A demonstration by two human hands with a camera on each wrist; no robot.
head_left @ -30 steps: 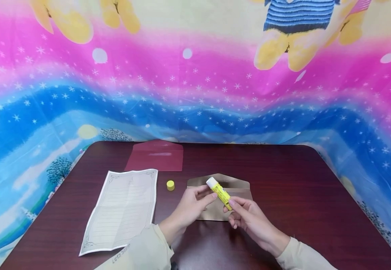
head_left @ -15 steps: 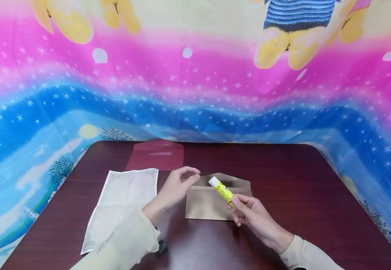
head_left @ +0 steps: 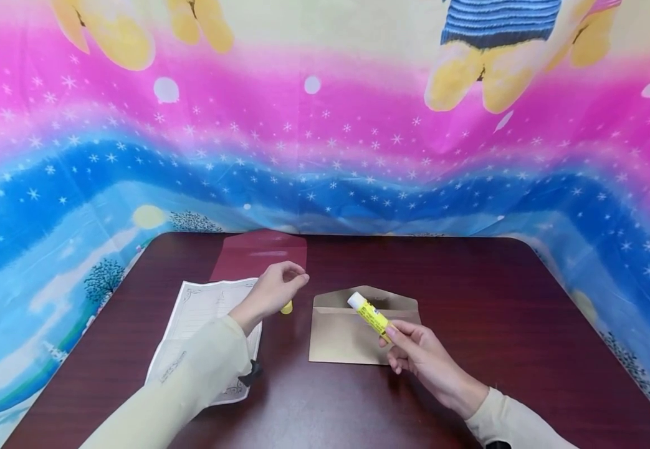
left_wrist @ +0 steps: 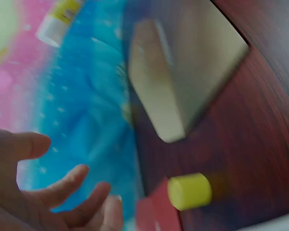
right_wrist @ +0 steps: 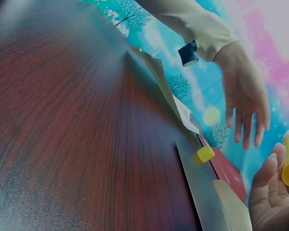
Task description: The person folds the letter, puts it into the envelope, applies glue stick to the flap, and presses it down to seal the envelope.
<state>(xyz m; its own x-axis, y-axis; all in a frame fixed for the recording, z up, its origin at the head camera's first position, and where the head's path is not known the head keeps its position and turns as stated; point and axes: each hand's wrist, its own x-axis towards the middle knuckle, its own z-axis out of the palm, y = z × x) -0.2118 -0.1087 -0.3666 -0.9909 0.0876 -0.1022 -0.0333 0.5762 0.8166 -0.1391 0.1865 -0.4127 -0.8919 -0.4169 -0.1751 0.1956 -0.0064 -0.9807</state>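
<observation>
My right hand (head_left: 422,358) pinches a yellow glue stick (head_left: 371,317) by its lower end, its white uncapped tip slanting up and to the left. It is held over a gold envelope (head_left: 336,340) that lies on the table with its flap open toward the back. My left hand (head_left: 274,290) is raised near the yellow glue stick cap (head_left: 286,307) and partly hides it in the head view. In the left wrist view the cap (left_wrist: 190,191) stands apart from the left fingers (left_wrist: 70,185), which are spread and hold nothing.
A red envelope (head_left: 254,254) with its flap open lies at the back of the dark wood table (head_left: 482,299). Left of the gold envelope is a lined letter sheet (head_left: 201,312), partly covered by the left sleeve (head_left: 173,380). A printed cloth (head_left: 330,156) hangs behind the table.
My left hand has left the glue stick and moved left and back, toward the cap and over the letter sheet. My right hand still holds the glue stick in nearly the same place.
</observation>
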